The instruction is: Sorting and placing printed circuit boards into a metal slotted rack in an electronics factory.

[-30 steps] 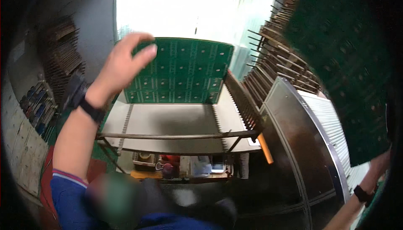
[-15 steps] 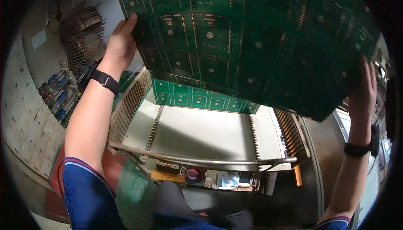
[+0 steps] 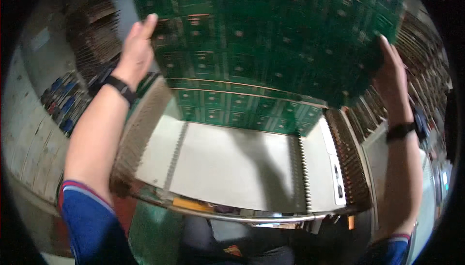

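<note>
The green board (image 3: 261, 32) is held up between the left hand (image 3: 138, 54) and the right hand (image 3: 393, 76), its top running out of view; the left fingers (image 3: 150, 21) grip its left edge, and the right fingers (image 3: 386, 47) grip its right edge, so the board spans the gap between them; its lower edge slopes down to the right, above the rack's white base (image 3: 227, 156); behind it a second green board (image 3: 237, 109) stands upright at the rack's far end; whether the two boards touch, I cannot tell; a metal rail (image 3: 252, 218) crosses the rack's near side.
</note>
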{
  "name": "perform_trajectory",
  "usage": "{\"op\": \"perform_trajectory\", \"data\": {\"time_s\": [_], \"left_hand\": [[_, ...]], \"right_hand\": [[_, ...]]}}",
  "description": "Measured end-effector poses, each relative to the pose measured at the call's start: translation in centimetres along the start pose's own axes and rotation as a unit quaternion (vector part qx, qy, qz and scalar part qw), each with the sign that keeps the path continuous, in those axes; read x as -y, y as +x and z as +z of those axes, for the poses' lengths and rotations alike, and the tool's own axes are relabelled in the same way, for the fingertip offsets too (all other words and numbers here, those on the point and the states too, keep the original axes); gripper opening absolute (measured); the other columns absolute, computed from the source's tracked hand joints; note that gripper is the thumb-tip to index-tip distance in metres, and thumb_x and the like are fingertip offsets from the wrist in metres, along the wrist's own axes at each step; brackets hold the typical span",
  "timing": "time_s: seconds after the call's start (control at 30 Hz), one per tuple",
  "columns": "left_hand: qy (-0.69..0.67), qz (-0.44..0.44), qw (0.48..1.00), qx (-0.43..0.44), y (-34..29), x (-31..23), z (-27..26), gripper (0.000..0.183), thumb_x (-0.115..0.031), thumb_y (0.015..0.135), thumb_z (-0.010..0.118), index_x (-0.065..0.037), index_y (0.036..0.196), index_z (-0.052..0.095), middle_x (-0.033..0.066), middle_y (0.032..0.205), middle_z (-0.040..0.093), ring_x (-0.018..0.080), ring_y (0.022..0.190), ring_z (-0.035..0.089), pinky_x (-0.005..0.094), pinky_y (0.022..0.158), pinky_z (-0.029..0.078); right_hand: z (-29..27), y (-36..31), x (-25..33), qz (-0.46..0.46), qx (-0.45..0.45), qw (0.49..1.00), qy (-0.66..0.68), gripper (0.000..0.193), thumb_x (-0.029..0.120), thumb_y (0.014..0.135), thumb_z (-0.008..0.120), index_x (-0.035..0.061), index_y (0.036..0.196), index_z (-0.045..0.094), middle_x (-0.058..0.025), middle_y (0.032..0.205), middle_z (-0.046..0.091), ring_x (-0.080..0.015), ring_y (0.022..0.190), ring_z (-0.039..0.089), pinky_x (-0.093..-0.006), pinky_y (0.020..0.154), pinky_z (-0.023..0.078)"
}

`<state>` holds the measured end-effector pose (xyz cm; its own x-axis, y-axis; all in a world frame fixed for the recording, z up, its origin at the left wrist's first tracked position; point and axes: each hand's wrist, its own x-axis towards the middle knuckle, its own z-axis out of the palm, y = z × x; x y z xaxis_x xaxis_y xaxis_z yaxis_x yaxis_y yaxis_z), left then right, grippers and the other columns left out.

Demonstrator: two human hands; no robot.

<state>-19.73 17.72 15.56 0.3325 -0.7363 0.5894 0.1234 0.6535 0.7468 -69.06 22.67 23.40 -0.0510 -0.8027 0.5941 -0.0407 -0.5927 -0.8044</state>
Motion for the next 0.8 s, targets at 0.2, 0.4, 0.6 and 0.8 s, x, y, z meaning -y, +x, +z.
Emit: {"op": "perform_trajectory", "data": {"time_s": [0.2, 0.4, 0.6, 0.8], "left_hand": [[0.02, -0.064, 0.997, -0.027, -1.2, -0.9, 1.1, 0.075, -0.044, 0.095, 0.065, -0.002, 0.149, 0.034, 0.007, 0.142, 0.046, 0.0033, 0.082, 0.056, 0.0163, 0.066, 0.045], [0.149, -0.029, 0.985, -0.076, -0.6, 0.2, 0.1, 0.096, -0.04, 0.096, 0.063, 0.003, 0.154, 0.0, 0.019, 0.162, 0.007, 0.0232, 0.151, 0.012, 0.0333, 0.121, 0.016], [0.082, -0.028, 0.996, -0.004, -0.4, 0.1, -0.3, 0.099, -0.051, 0.092, 0.064, 0.0, 0.156, 0.008, 0.0129, 0.164, 0.006, 0.0203, 0.151, 0.001, 0.0367, 0.121, 0.004], [0.022, -0.067, 0.997, -0.006, 1.0, 0.3, -2.0, 0.055, -0.033, 0.099, 0.061, -0.002, 0.14, 0.041, 0.0091, 0.137, 0.052, 0.0168, 0.123, 0.052, 0.0293, 0.106, 0.041]], "right_hand": [[-1.3, 4.2, -4.1, -0.065, 0.033, 0.997, 0.007, 0.038, 0.031, 0.099, 0.058, 0.0023, 0.123, 0.057, -0.0067, 0.112, 0.066, -0.0197, 0.105, 0.062, -0.0383, 0.096, 0.047], [-0.1, 2.3, -5.2, -0.042, -0.015, 0.995, 0.086, 0.03, 0.028, 0.099, 0.057, 0.0033, 0.116, 0.058, -0.007, 0.109, 0.066, -0.019, 0.099, 0.064, -0.0371, 0.087, 0.052], [-0.3, 1.2, -5.5, -0.036, -0.014, 0.997, 0.071, 0.032, 0.029, 0.099, 0.057, 0.003, 0.118, 0.058, -0.0073, 0.11, 0.066, -0.0192, 0.099, 0.064, -0.0377, 0.087, 0.053], [2.3, 0.6, -2.6, -0.064, -0.011, 0.994, 0.09, 0.032, 0.027, 0.098, 0.06, 0.0016, 0.118, 0.058, -0.008, 0.102, 0.066, -0.0189, 0.09, 0.063, -0.0347, 0.079, 0.052]]}}
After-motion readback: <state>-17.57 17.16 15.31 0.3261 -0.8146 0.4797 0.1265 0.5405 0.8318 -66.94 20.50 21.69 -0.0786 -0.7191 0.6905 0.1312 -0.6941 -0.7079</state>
